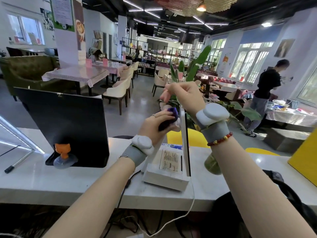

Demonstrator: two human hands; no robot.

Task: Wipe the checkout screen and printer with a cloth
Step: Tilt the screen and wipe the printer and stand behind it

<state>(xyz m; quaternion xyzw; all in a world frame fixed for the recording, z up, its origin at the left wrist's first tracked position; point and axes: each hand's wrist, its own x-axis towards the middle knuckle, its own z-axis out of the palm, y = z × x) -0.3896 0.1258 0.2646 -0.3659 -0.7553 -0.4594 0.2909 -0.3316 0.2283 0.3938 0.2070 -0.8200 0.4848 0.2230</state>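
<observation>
Cloth [167,119], dark purple and bunched, in left hand's [154,127] grip against thin white screen [185,134]; right hand [185,96] grips its top edge.

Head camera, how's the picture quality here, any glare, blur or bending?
Head view: wide-angle bending curves the counter and ceiling lights; daylight blows out the right windows; glare streaks the glass panel at left; the left hand and purple cloth look slightly soft.
</observation>
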